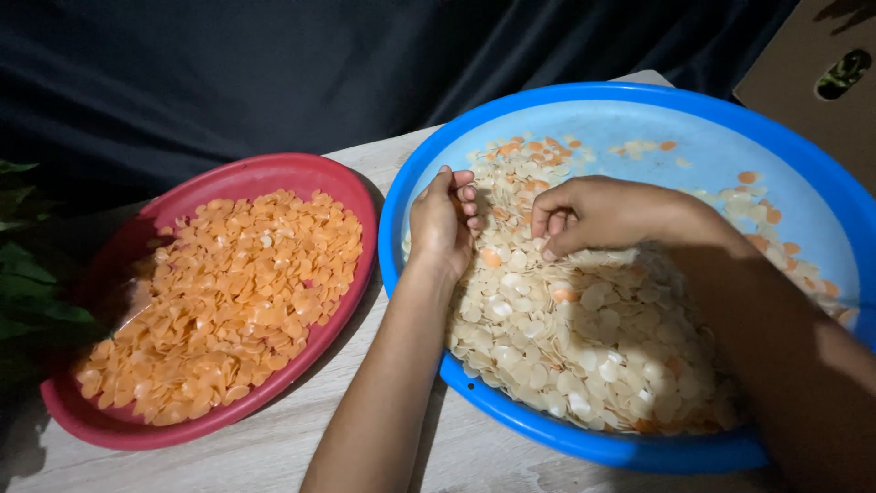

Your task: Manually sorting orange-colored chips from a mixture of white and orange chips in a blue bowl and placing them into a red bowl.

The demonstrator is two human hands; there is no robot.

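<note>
A big blue basin (pixel 511 415) holds a heap of thin white chips (pixel 566 338) with a few orange ones mixed in. My left hand (pixel 440 224) rests inside the basin near its left wall, fingers curled; whether chips lie in it I cannot tell. My right hand (pixel 607 215) hovers palm-down over the heap, its fingertips pinched together on the chips. To the left stands a red basin (pixel 109 424) filled with orange chips (pixel 228 292).
Both basins sit on a pale wooden table (pixel 301 424). Dark cloth (pixel 274 73) hangs behind. Green leaves (pixel 23 283) poke in at the left edge, and a brown cardboard box (pixel 821 73) stands at the top right.
</note>
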